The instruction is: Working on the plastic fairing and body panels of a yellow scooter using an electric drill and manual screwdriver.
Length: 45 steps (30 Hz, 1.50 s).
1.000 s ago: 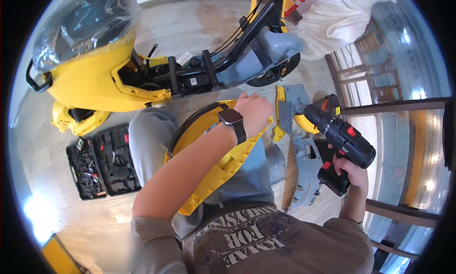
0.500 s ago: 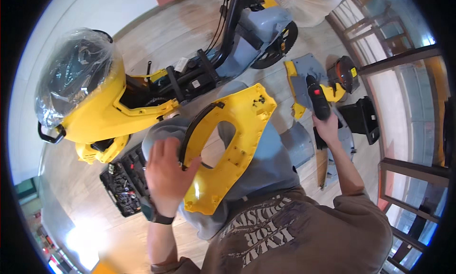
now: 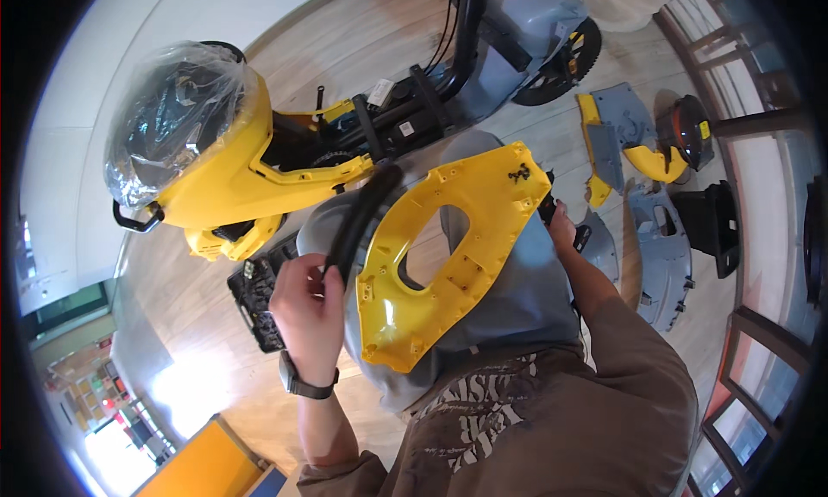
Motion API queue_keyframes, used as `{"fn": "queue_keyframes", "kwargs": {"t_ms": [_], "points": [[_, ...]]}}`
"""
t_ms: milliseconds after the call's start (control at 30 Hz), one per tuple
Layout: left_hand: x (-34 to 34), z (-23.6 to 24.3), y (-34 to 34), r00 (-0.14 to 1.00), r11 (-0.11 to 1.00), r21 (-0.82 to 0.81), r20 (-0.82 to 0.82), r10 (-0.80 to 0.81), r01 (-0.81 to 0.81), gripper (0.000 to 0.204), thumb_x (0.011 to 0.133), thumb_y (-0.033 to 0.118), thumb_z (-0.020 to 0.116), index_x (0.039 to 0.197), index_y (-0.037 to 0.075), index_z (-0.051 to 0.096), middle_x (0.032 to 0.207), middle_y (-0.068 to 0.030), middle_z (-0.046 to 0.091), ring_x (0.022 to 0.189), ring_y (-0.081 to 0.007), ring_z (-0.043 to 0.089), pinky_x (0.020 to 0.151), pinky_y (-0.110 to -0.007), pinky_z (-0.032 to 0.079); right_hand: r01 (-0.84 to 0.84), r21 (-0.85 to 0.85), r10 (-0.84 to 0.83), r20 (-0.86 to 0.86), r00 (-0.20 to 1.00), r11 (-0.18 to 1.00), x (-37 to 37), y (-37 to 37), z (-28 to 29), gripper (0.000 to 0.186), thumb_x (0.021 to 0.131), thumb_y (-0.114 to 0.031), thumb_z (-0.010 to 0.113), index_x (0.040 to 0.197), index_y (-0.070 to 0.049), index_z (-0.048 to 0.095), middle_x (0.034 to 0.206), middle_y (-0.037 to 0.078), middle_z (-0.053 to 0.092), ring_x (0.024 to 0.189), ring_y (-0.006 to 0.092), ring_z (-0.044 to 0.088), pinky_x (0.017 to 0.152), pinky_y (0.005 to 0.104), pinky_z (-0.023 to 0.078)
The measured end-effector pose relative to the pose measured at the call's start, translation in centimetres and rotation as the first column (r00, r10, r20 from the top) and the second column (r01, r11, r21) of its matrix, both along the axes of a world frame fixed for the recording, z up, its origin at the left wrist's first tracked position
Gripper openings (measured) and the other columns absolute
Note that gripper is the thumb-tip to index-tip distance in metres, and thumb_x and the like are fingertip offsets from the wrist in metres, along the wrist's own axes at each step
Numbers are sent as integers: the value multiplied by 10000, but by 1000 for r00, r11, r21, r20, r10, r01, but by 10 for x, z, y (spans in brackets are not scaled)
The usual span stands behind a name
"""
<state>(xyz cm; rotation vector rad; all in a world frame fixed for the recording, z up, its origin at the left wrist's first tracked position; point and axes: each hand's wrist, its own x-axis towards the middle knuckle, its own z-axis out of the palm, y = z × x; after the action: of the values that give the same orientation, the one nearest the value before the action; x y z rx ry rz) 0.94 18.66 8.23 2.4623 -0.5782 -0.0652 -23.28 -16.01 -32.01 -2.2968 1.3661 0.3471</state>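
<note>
My left hand, at the lower left, is closed on the end of a black curved strip, raised just left of a yellow plastic panel. The panel lies face up across my grey-trousered legs, with an oval opening and a cluster of small dark fasteners at its upper end. My right hand is just beyond the panel's right edge, gripping the black drill, which is mostly hidden behind the panel and my hand.
A partly stripped yellow scooter, seat wrapped in clear plastic, stands ahead. A toolcase lies left beside my knee. Grey and yellow body parts and a black bin lie right. Framed glass panes line the far right.
My left hand has left the panel's top and now holds the black strip away from it. My right hand has lowered the drill, moving it left behind the panel. The view has shifted.
</note>
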Motion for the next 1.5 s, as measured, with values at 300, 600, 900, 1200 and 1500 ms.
{"fn": "queue_keyframes", "kwargs": {"t_ms": [300,600,900,1200,1500], "points": [[-38,6,54,828,831,-311,-489,276,-461,113,982,35,517,1084,41,468,795,-88,614,530,-103,562,431,-206,400,-179,-129,184,27,983,975,5,2,-75,608,842,-149,595,1410,-92,387,982,168,681,854,377,685,738,499,537],[-78,-14,67,717,620,-400,-556,421,-675,170,998,81,511,1167,59,507,953,-182,655,569,-85,539,466,-162,399,-138,30,140,-81,987,990,8,5,-94,719,781,-193,720,1410,-107,382,1053,159,690,942,353,682,837,491,517],[-88,-22,68,669,467,-493,-643,373,-734,333,910,-12,554,1223,92,506,939,-124,600,662,-100,491,488,-185,384,-128,34,131,-118,984,991,1,11,-127,403,873,-125,593,1253,-88,463,973,169,699,889,372,698,770,481,550],[-86,-27,74,689,475,-511,-625,367,-717,377,922,40,561,1289,106,507,1058,-110,629,953,-156,634,560,-193,418,-2,183,25,-126,992,983,9,11,-115,504,863,-178,611,1329,-52,466,1065,236,662,1015,398,661,822,519,539],[-83,-35,78,667,378,-551,-582,465,-744,428,917,57,553,1334,104,471,1054,-129,630,910,-163,639,556,-201,419,53,790,-477,314,821,611,110,-58,66,405,970,-407,522,948,-20,638,687,68,599,602,162,593,553,298,469]]}}
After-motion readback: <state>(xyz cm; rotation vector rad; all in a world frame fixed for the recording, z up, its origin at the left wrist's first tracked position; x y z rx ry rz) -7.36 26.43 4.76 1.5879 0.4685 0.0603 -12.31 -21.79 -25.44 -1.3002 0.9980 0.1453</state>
